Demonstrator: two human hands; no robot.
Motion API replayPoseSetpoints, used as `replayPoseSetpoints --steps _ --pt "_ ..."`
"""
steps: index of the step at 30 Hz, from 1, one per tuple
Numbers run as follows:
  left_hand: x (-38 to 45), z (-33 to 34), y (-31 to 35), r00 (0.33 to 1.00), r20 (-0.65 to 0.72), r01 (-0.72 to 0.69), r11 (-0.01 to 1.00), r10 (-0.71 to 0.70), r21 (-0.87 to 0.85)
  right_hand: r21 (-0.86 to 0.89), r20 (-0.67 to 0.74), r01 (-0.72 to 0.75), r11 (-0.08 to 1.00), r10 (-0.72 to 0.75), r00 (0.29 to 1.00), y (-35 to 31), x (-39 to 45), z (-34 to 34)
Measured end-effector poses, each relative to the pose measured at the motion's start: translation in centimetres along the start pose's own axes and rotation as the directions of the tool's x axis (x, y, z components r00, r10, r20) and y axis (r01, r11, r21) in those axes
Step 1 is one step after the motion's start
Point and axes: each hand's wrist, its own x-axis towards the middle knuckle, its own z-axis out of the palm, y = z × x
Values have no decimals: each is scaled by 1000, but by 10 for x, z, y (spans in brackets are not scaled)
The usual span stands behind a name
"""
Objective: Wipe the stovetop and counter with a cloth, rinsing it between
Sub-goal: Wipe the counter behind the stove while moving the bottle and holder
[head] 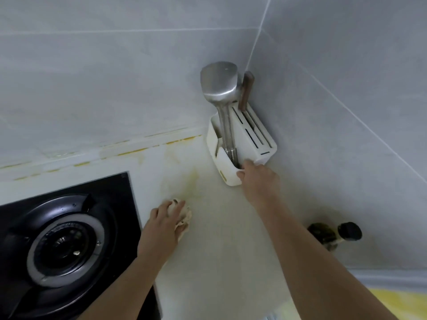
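Two hands work: the left hand (166,218) bunches the crumpled beige cloth (183,218) on the pale stained counter (221,239), at three o'clock of the black stovetop (69,227). The right hand (256,179) grips the white plastic utensil holder (227,174); better to shift it aside, then scrub the yellow stains firmly.

Two bare forearms enter from the near edge, no sleeves in view on either. Left hand (165,221) and right hand (258,180): no rings, no watch, no bracelet, no glove. Fingers (176,205) slim, nails short and unpainted where they show. Wrists narrow. Upper arms and the rest of the body out of frame.
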Motion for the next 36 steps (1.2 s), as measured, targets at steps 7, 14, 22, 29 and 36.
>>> replayPoseSetpoints --steps 7,14,22,29,36 --pt "-5 -1 4 999 -29 18 1000 -19 -15 -26 49 13 1000 -12 999 16 -81 8" --pt "-11 -4 15 996 -26 86 996 -87 -33 3 130 89 996 -89 988 30 -115 11" --pt "-26 -2 27 993 0 116 976 -118 -182 32 204 49 998 -54 977 19 -125 -21" --pt "-8 5 51 903 46 340 643 -428 -686 197 -468 115 974 -10 884 35 -76 -67" --pt "40 -8 83 816 178 405 325 -551 -855 192 -212 -38 981 80 974 53 -36 -28"
